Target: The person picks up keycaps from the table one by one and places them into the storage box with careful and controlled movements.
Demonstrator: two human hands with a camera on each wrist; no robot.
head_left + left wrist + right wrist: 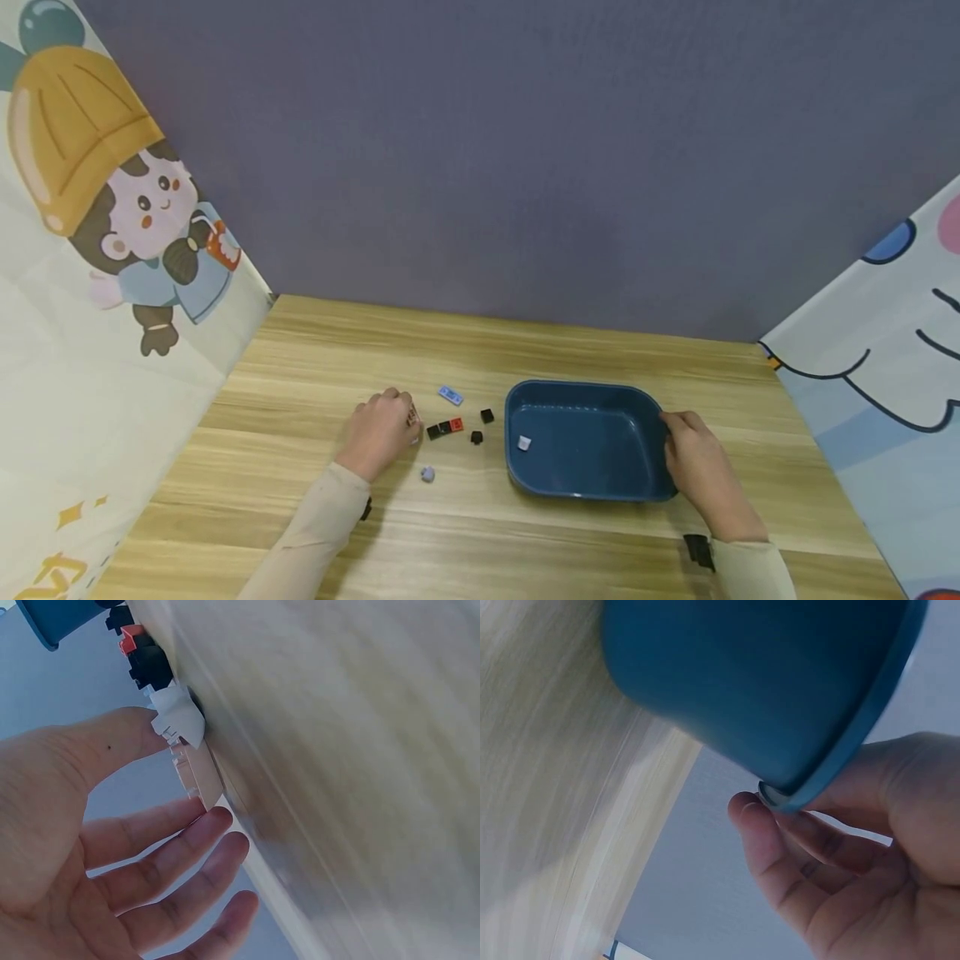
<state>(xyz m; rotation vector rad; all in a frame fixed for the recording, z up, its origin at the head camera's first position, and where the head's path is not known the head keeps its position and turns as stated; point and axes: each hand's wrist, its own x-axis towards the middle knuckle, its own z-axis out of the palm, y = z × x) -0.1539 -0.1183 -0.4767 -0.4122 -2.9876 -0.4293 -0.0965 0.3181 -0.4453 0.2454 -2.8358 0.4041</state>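
My left hand (382,433) is low over the table, thumb and index finger at either end of a pale pink studded toy brick (196,776). A white toy brick (180,716) lies right beside it, partly covering the thumb tip in the left wrist view. My right hand (701,467) grips the right rim of a dark blue plastic basin (585,496), thumb and fingers pinching the edge. Inside the basin lies one small white piece (524,443).
Between left hand and basin lie a black-and-red row of bricks (445,428), a light blue brick (451,395) and two small black pieces, one black piece (487,415) near the basin. A pale bluish piece (427,473) sits nearer me. A grey wall (510,167) rises behind the table.
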